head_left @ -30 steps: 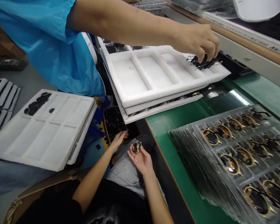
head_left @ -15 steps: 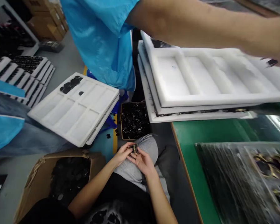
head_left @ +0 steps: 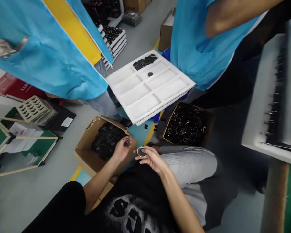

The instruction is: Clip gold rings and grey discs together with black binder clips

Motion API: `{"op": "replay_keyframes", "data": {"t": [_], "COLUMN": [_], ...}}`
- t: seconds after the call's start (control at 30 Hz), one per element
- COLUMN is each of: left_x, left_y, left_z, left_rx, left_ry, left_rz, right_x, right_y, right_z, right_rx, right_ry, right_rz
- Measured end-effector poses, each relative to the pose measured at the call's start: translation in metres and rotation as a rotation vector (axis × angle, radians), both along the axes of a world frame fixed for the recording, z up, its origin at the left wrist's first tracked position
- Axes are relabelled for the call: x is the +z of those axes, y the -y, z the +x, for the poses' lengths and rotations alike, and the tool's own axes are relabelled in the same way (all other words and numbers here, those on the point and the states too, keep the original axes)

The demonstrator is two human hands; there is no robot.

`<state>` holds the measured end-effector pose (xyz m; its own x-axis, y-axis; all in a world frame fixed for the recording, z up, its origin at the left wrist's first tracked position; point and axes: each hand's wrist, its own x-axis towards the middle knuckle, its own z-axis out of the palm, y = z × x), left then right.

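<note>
Just below center frame, the right hand (head_left: pixel 153 158) pinches 1 gold-rimmed disc (head_left: pixel 141 152) while the left hand (head_left: pixel 122 149) curls around 1 dark piece (head_left: pixel 126 142). Lettering on the red box (head_left: pixel 16 86), left, and gray trousers (head_left: pixel 196 168) is unclear.

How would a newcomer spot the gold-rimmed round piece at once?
Find the grey trouser leg, just right of the picture's centre. Immediately left of it, the person's right hand holds the round piece. Its thin gold rim sets it apart from the dark discs in the cardboard box.
</note>
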<state>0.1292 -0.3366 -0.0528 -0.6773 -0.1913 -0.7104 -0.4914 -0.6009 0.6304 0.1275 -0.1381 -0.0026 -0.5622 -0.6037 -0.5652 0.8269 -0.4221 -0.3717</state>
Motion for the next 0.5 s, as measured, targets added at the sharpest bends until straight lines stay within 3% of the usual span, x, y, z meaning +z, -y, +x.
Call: {"op": "replay_keyframes", "data": {"t": [0.17, 0.27, 0.4, 0.5], "left_x": [0.008, 0.016, 0.027, 0.031], "left_y": [0.117, 0.168, 0.205, 0.217], "left_z": [0.018, 0.024, 0.025, 0.019], "left_rx": [-0.100, -0.189, -0.186, -0.113], "left_ry": [0.043, 0.081, 0.054, 0.027], "left_rz": [-0.537, -0.822, -1.055, -1.095], "right_x": [0.011, 0.015, 0.007, -0.005], "right_y": [0.059, 0.098, 0.155, 0.196], "right_z": [-0.018, -0.021, -0.015, -0.010], "right_rx": [0.220, 0.326, 0.332, 0.270], "right_ry": [-0.159, -0.216, -0.234, -0.251], "right_rz": [-0.094, -0.142, -0.064, 0.081]}}
